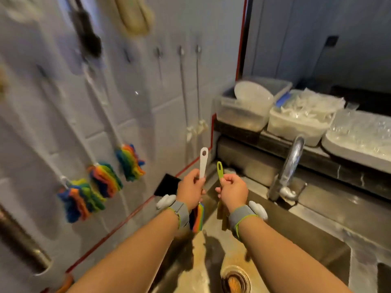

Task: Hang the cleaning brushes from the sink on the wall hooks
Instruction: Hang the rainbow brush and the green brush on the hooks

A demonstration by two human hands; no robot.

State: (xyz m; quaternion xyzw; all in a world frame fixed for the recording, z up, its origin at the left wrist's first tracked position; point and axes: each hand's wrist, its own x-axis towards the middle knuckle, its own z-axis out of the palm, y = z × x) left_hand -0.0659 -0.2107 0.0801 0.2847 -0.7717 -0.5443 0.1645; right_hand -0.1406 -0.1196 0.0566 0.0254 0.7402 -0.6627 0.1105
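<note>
While several brushes [105, 179] already hang up-left of the hands, the left hand [190, 190] grips a white-handled brush [203, 163] and the right hand [232, 190] a green-handled one [220, 171], both unhung above the sink [306, 229].

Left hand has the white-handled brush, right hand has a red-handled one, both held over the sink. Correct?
Not quite. The head view shows the right hand holding a green-handled brush, not a red one. The rest stands: the left hand holds the white-handled brush, both over the sink.

Two hands [191, 187] [232, 190], two held brushes [203, 161] [220, 170], three containers [245, 111]
</note>
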